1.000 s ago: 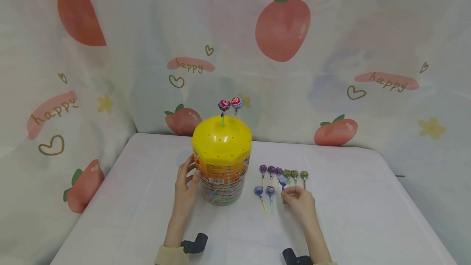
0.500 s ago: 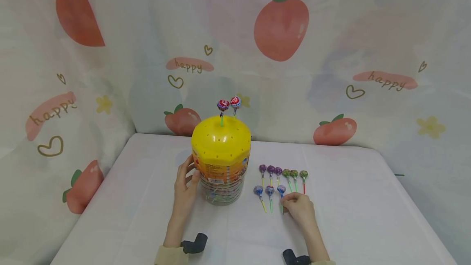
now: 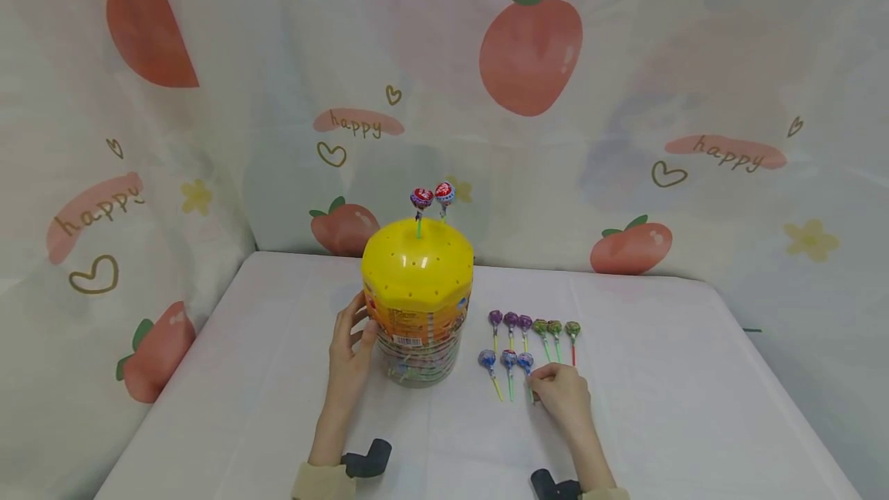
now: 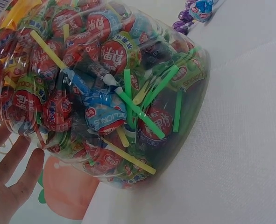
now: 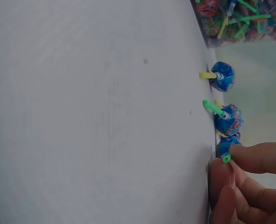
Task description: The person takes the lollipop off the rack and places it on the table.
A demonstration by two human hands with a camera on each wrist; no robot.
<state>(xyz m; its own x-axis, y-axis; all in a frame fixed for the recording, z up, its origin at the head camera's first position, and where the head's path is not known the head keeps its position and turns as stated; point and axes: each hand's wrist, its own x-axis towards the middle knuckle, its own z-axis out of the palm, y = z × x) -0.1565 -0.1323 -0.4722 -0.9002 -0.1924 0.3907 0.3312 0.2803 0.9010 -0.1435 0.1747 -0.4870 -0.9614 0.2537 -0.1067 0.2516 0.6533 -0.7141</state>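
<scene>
My right hand pinches the green stick of a blue-wrapped lollipop, its head beside two other blue ones in a row on the cloth. The right wrist view shows thumb and finger at the end of this lollipop. Relaxed and spread, the fingers of my left hand touch the left side of a clear jar with a yellow, holed lid. Wrapped lollipops fill the jar. Two lollipops stand upright in the top of the lid.
Behind the blue row lie three purple lollipops and, to their right, three green ones. A white cloth covers the table. A fruit-print curtain hangs at the back and left.
My right hand has laid the blue lollipop down on the cloth and slid it slightly left, closer to the other two blue ones. The left hand and jar stay put.
</scene>
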